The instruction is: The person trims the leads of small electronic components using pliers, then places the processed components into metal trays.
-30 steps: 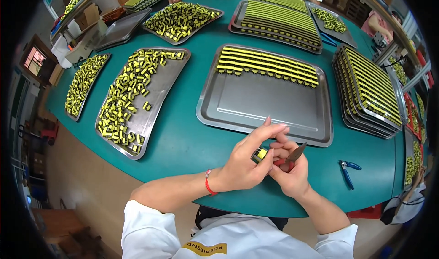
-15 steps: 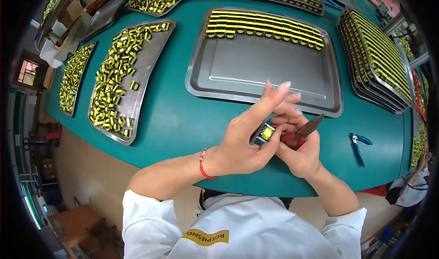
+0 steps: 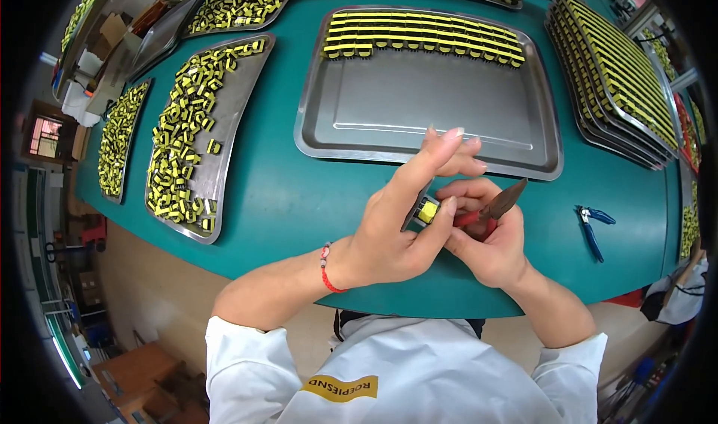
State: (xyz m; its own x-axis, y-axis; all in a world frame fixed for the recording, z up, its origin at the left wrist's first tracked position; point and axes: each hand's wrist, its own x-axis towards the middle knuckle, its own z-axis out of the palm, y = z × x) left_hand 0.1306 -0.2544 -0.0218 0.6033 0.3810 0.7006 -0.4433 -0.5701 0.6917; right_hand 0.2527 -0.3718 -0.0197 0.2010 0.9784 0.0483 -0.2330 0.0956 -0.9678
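My left hand pinches a small yellow-and-black transformer-like part between thumb and fingers, its other fingers stretched out. A dark edge shows beside the part, partly hidden by the hand. My right hand is wrapped round red-handled pliers, their dark jaws pointing up and to the right. Its fingertips sit close against the held part; whether they touch it I cannot tell. Just beyond my hands lies a metal tray with several rows of similar parts along its far side.
To the left, a metal tray carries loose yellow-and-black parts, and a narrower heap of them lies beyond. Blue-handled cutters rest on the green table at right. Stacked trays of lined-up parts stand farther right.
The held part has turned slightly and shows more of its yellow side. My right fingers have closed in nearer to it. The whole view has shifted a little.
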